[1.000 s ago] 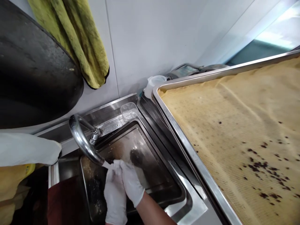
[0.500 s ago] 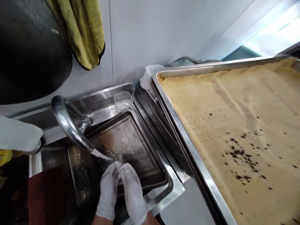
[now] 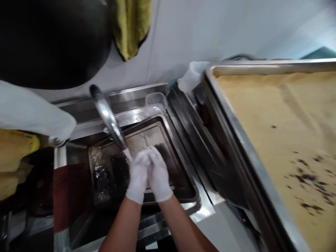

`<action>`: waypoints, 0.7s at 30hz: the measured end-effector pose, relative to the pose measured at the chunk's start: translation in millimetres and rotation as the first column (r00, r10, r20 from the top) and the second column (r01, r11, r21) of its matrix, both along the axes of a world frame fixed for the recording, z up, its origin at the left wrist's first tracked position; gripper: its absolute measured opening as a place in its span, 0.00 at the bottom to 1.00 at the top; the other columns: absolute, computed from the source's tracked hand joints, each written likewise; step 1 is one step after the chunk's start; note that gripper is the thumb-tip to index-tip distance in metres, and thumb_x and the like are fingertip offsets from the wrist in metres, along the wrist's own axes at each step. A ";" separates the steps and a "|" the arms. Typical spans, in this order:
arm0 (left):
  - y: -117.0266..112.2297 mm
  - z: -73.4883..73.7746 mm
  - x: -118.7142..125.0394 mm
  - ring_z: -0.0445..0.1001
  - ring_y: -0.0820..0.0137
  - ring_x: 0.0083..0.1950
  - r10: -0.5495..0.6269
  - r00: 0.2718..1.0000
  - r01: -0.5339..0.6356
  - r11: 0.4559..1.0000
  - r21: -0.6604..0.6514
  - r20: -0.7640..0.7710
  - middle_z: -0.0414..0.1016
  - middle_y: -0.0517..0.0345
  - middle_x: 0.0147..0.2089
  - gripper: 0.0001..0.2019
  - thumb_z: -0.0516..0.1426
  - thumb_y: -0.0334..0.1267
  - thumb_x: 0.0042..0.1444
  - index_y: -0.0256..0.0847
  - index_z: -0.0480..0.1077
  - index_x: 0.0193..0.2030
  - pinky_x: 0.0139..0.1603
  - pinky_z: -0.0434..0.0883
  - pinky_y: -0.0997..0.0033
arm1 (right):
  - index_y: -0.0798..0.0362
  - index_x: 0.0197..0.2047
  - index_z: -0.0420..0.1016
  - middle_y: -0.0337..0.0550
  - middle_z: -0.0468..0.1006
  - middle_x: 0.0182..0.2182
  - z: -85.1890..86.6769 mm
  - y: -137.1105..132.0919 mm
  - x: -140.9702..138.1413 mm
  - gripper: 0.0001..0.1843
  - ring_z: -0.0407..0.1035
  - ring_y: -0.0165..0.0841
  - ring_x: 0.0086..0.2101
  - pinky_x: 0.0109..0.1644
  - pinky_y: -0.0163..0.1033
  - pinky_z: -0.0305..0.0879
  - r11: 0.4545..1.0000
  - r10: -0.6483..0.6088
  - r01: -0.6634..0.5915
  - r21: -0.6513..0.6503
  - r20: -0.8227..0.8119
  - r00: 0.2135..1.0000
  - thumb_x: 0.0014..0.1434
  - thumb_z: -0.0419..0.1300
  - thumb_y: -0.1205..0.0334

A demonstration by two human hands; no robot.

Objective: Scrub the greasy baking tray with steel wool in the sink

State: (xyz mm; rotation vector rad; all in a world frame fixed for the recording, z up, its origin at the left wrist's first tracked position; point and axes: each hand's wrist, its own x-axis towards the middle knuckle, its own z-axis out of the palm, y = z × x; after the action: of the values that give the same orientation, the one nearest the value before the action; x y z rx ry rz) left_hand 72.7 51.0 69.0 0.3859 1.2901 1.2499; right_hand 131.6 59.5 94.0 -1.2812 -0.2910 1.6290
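Observation:
My left hand point(image 3: 138, 173) and my right hand point(image 3: 159, 171), both in white gloves, are pressed together with the fingers curled in. Whatever lies between them, if anything, is hidden. They are held over a dark baking tray point(image 3: 181, 187) that sits tilted in the metal sink. A curved chrome faucet point(image 3: 109, 120) runs a stream of water point(image 3: 127, 154) down beside my left hand's fingers. Water glistens on the left part of the tray.
A large sheet pan point(image 3: 252, 157) with a yellow mesh mat and scattered dark bits stands right. Behind the sink are a clear plastic container point(image 3: 156, 99) and a white cup point(image 3: 193, 77). A dark round pan point(image 3: 52, 42), yellow cloth point(image 3: 132, 28) and maroon cloth point(image 3: 68, 192) are on the left.
The view has shifted, so the sink and pan appear farther right. My hands have moved farther over the tray, with more of both forearms showing, and are pressed closer together.

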 end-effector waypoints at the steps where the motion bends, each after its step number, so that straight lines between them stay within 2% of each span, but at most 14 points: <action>1: -7.5 -0.6 2.2 0.81 0.62 0.45 -0.140 0.982 0.137 0.990 -0.030 -0.126 0.84 0.46 0.44 0.11 0.58 0.37 0.57 0.38 0.82 0.41 0.56 0.76 0.59 | 0.50 0.57 0.74 0.41 0.80 0.55 0.1 -12.2 13.0 0.33 0.73 0.37 0.56 0.74 0.48 0.57 0.998 0.036 -0.033 -0.060 0.045 0.998 0.48 0.71 0.51; 2: -17.4 -3.7 -0.8 0.81 0.60 0.43 -0.288 0.916 0.268 0.957 -0.109 -0.278 0.84 0.46 0.41 0.10 0.58 0.36 0.56 0.38 0.82 0.37 0.55 0.76 0.57 | 0.55 0.53 0.75 0.48 0.82 0.52 -0.3 -25.2 25.4 0.33 0.74 0.43 0.55 0.74 0.55 0.57 0.988 0.094 -0.087 -0.131 0.048 0.994 0.45 0.73 0.52; 3: -29.4 -9.3 -9.6 0.81 0.58 0.42 -0.424 0.804 0.361 0.905 -0.224 -0.418 0.84 0.45 0.38 0.10 0.57 0.36 0.57 0.39 0.82 0.34 0.54 0.75 0.55 | 0.55 0.52 0.76 0.50 0.82 0.50 -0.4 -38.1 37.3 0.34 0.75 0.47 0.54 0.72 0.59 0.60 0.966 0.144 -0.124 -0.227 0.069 0.987 0.43 0.75 0.51; 4: -42.8 -17.3 -24.0 0.81 0.56 0.44 -0.531 0.658 0.395 0.847 -0.356 -0.533 0.84 0.43 0.39 0.11 0.57 0.38 0.58 0.39 0.82 0.35 0.56 0.74 0.53 | 0.49 0.56 0.75 0.46 0.81 0.55 0.7 -49.6 48.6 0.35 0.73 0.45 0.57 0.72 0.58 0.60 0.932 0.251 -0.199 -0.302 0.144 0.957 0.47 0.73 0.47; 6: -70.0 -39.0 -66.4 0.79 0.52 0.55 -0.647 0.367 0.292 0.762 -0.578 -0.668 0.82 0.38 0.50 0.16 0.55 0.41 0.61 0.37 0.81 0.48 0.61 0.71 0.54 | 0.41 0.56 0.76 0.39 0.78 0.60 8.4 -64.9 69.0 0.31 0.68 0.43 0.62 0.76 0.55 0.55 0.894 0.411 -0.277 -0.353 0.397 0.821 0.51 0.70 0.40; 7: -81.3 -51.7 -91.3 0.75 0.51 0.62 -0.648 0.298 0.175 0.759 -0.627 -0.701 0.78 0.35 0.59 0.21 0.55 0.42 0.62 0.35 0.77 0.57 0.65 0.70 0.55 | 0.38 0.56 0.77 0.37 0.78 0.60 14.7 -67.5 77.6 0.29 0.66 0.43 0.64 0.76 0.56 0.53 0.852 0.511 -0.345 -0.395 0.476 0.716 0.54 0.67 0.38; 9: -94.6 -77.9 -137.7 0.66 0.49 0.71 -0.649 0.252 -0.057 0.730 -0.681 -0.718 0.64 0.31 0.72 0.30 0.53 0.39 0.62 0.31 0.64 0.71 0.68 0.67 0.56 | 0.36 0.54 0.79 0.37 0.80 0.58 28.9 -63.4 90.9 0.26 0.67 0.45 0.63 0.76 0.59 0.53 0.803 0.595 -0.393 -0.448 0.638 0.490 0.57 0.62 0.35; 10: -96.1 -89.9 -154.4 0.66 0.48 0.71 -0.667 0.262 -0.135 0.690 -0.711 -0.697 0.61 0.27 0.73 0.33 0.53 0.37 0.62 0.28 0.59 0.73 0.67 0.68 0.55 | 0.35 0.53 0.79 0.35 0.80 0.56 34.7 -57.9 95.7 0.24 0.69 0.45 0.61 0.75 0.61 0.55 0.795 0.596 -0.402 -0.453 0.706 0.383 0.58 0.61 0.35; 12: -92.4 -107.5 -166.9 0.73 0.46 0.64 -0.713 0.312 -0.170 0.609 -0.775 -0.628 0.66 0.20 0.67 0.31 0.51 0.31 0.61 0.22 0.60 0.71 0.61 0.72 0.54 | 0.36 0.52 0.79 0.36 0.81 0.54 40.8 -44.2 102.6 0.21 0.73 0.43 0.56 0.70 0.60 0.62 0.834 0.461 -0.438 -0.337 0.862 0.213 0.61 0.58 0.38; 14: -89.1 -112.8 -151.9 0.78 0.47 0.57 -0.733 0.316 -0.107 0.603 -0.790 -0.602 0.72 0.22 0.60 0.29 0.49 0.28 0.60 0.21 0.64 0.68 0.57 0.73 0.54 | 0.42 0.53 0.79 0.41 0.81 0.52 39.6 -31.6 107.9 0.21 0.74 0.40 0.50 0.64 0.55 0.69 0.853 0.202 -0.506 -0.130 0.975 0.091 0.63 0.57 0.43; 16: -95.1 -107.6 -122.7 0.76 0.50 0.59 -0.719 0.258 -0.022 0.664 -0.748 -0.646 0.71 0.29 0.62 0.31 0.46 0.26 0.61 0.28 0.60 0.72 0.61 0.72 0.57 | 0.49 0.54 0.79 0.48 0.80 0.50 34.1 -22.7 113.1 0.22 0.74 0.40 0.48 0.60 0.52 0.71 0.835 -0.024 -0.550 0.008 0.999 -0.021 0.64 0.57 0.47; 18: -111.7 -99.8 -98.9 0.73 0.54 0.64 -0.727 0.189 0.104 0.683 -0.723 -0.660 0.67 0.35 0.67 0.34 0.44 0.25 0.62 0.36 0.55 0.76 0.65 0.69 0.61 | 0.54 0.57 0.77 0.54 0.77 0.52 27.1 -17.1 119.5 0.25 0.72 0.44 0.50 0.60 0.53 0.71 0.832 -0.110 -0.554 0.006 0.982 -0.154 0.65 0.57 0.48; 19: -122.4 -97.5 -94.0 0.73 0.55 0.65 -0.752 0.165 0.159 0.659 -0.735 -0.638 0.66 0.36 0.69 0.33 0.44 0.24 0.62 0.37 0.56 0.76 0.66 0.69 0.62 | 0.56 0.59 0.76 0.56 0.76 0.52 23.4 -14.9 123.4 0.27 0.71 0.46 0.52 0.61 0.55 0.70 0.831 -0.118 -0.555 -0.024 0.969 -0.218 0.64 0.57 0.47; 21: -142.8 -98.3 -102.5 0.75 0.56 0.64 -0.824 0.141 0.217 0.567 -0.795 -0.549 0.67 0.33 0.68 0.29 0.46 0.24 0.62 0.35 0.65 0.70 0.64 0.71 0.62 | 0.59 0.62 0.73 0.60 0.77 0.51 15.0 -11.0 132.3 0.31 0.71 0.51 0.52 0.61 0.58 0.70 0.823 -0.088 -0.556 -0.117 0.941 -0.327 0.65 0.56 0.47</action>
State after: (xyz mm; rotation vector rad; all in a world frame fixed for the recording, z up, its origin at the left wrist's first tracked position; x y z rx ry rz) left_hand -29.8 -91.8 -29.3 1.1430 2.0737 -0.2383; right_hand 263.9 48.5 109.0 -1.9876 -2.0541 0.0951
